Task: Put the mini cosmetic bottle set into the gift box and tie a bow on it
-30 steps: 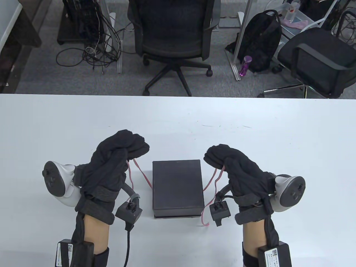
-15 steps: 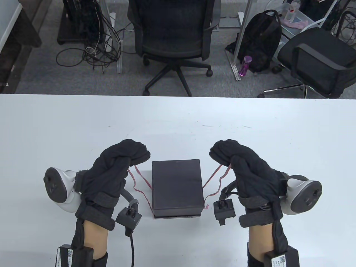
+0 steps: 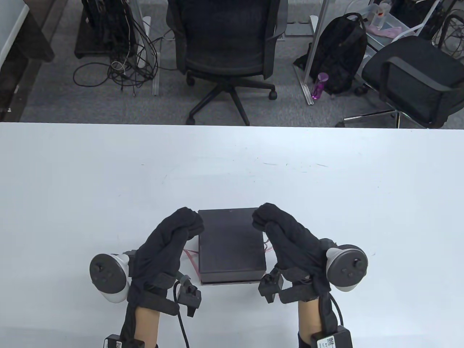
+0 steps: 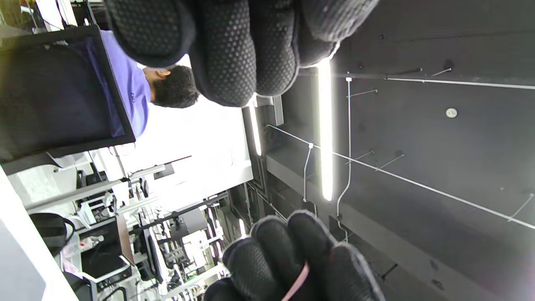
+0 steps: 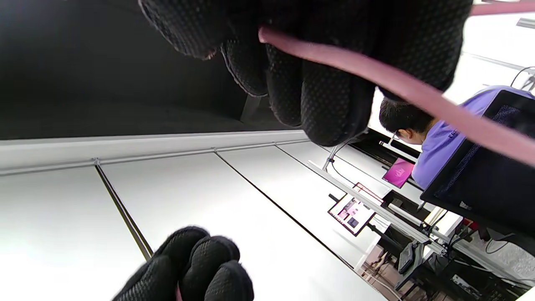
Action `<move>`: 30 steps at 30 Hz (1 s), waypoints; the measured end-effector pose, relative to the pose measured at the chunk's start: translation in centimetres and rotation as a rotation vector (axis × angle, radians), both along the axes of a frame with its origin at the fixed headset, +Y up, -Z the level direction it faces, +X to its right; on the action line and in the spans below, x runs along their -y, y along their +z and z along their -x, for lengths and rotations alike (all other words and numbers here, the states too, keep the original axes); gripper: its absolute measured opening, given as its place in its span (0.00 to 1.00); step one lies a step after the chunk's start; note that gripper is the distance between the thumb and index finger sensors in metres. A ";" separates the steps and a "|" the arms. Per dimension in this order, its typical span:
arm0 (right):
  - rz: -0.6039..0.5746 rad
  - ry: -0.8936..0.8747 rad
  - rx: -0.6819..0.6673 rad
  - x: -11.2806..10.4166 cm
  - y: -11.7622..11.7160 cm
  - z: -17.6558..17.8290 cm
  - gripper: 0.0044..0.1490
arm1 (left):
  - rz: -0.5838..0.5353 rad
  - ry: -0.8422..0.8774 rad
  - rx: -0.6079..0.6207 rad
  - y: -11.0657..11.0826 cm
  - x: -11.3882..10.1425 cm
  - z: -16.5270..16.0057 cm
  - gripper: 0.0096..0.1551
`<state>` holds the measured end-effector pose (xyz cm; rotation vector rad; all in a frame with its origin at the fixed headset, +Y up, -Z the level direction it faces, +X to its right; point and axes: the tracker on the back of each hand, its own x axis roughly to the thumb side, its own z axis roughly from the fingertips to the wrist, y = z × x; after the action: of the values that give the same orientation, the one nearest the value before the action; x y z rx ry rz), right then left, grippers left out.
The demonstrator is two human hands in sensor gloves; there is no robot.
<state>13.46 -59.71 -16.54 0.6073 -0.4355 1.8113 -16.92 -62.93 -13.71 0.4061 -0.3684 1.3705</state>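
A black gift box [image 3: 232, 246] lies with its lid on, near the table's front edge. No bottles show. A thin pink ribbon [image 3: 190, 256] comes out from under the box on both sides. My left hand [image 3: 188, 224] is curled at the box's left edge and pinches one ribbon end. My right hand [image 3: 266, 217] is curled over the box's right edge and holds the other end [image 5: 397, 88]. In the left wrist view my left fingers [image 4: 234, 42] hang from the top, and the right hand [image 4: 292, 259] shows below with ribbon [image 4: 297, 282] in it.
The white table [image 3: 108, 174] stretches far behind and to both sides of the box. Beyond its far edge stand an office chair [image 3: 226, 40], a backpack [image 3: 342, 54] and floor cables [image 3: 123, 69]. A person in a purple shirt [image 5: 443, 138] sits in the background.
Both hands have come inward and nearer to me, from well apart to the box's two sides. The ribbon ends, earlier stretched outward, now lie slack close to the box.
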 end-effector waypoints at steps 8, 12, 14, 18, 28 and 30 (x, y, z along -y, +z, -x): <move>-0.042 0.197 0.050 2.0 1.7 2.8 0.35 | 0.028 -0.103 0.075 0.1 2.0 -2.2 0.33; -0.038 0.350 0.011 2.7 2.1 4.4 0.42 | 0.064 -0.115 0.207 -0.1 2.6 -3.2 0.39; -0.034 0.408 0.006 3.0 2.2 5.2 0.44 | 0.094 -0.088 0.293 -0.2 3.0 -3.6 0.40; -0.063 0.476 0.054 3.6 2.5 6.1 0.44 | 0.140 -0.013 0.441 -0.3 3.6 -4.7 0.41; -0.170 0.462 0.272 4.2 2.9 6.9 0.25 | 0.177 -0.001 0.534 -0.3 4.0 -6.3 0.41; -0.139 0.449 0.257 4.2 2.6 6.6 0.24 | 0.171 -0.026 0.517 -0.4 4.0 -6.0 0.38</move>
<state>6.87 -63.95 -13.96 0.6025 -0.6404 2.3163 -10.94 -66.89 -14.15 -0.1023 -0.6711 1.4599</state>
